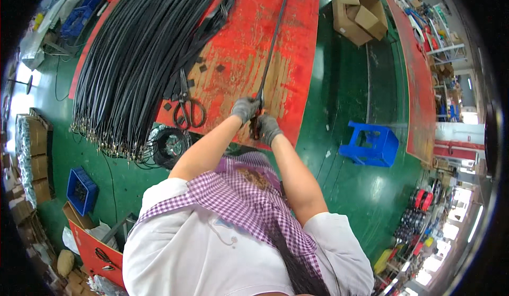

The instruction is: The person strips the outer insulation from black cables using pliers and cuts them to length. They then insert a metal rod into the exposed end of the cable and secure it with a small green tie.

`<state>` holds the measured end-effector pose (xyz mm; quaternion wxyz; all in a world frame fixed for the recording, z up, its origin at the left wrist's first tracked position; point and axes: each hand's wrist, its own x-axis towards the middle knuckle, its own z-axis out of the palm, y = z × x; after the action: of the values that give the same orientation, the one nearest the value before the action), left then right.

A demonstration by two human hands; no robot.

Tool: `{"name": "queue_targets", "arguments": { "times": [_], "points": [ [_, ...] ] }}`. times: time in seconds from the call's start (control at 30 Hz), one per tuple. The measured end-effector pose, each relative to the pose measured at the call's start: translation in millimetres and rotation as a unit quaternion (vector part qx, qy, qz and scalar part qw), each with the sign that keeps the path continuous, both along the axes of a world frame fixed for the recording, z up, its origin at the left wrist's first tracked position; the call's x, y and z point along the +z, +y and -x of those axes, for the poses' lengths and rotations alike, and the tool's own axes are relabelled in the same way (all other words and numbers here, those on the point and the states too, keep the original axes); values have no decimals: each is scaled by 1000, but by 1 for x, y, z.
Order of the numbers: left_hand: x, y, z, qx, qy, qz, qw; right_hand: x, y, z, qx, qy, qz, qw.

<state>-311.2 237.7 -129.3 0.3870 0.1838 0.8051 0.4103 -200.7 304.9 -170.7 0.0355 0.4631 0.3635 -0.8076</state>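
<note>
A long black cable [275, 36] runs down the worn red table from its far edge to my hands. My left hand [245, 109], in a grey glove, is closed around it near the table's front edge. Just below and to the right, my right hand [269, 128], also gloved, is closed at a dark, brownish bunch [255, 128]. Whether that bunch is the cable's end or a separate thing is too small to tell. Black-handled scissors [189, 113] lie left of my hands, blades pointing away. Small black scraps [203, 68] are scattered beyond them.
A thick bundle of black cables [143, 46] with metal ends covers the table's left side, its ends hanging over the front. A coil of black cable [170, 146] is below. On the green floor stand a blue stool [371, 145], an open carton [354, 23] and a blue crate [82, 191].
</note>
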Motion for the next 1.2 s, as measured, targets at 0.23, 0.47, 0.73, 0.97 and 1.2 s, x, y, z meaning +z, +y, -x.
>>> {"name": "queue_targets", "arguments": {
  "times": [0.23, 0.47, 0.73, 0.97, 1.2],
  "points": [
    [28, 22, -24, -17, 19, 101, 995, 33, 31, -5, 75, -107, 3, 991],
    [-2, 28, -34, 13, 35, 119, 992, 10, 49, -6, 229, -150, -141, 952],
    [33, 42, -36, -68, 108, 176, 976, 20, 82, -4, 122, -77, 177, 974],
    [12, 45, -42, -20, 24, 77, 997, 11, 73, 18, 106, -108, -82, 985],
    [20, 42, -38, 91, -264, -34, 960, 26, 91, 15, 63, -130, -28, 989]
  ]
}}
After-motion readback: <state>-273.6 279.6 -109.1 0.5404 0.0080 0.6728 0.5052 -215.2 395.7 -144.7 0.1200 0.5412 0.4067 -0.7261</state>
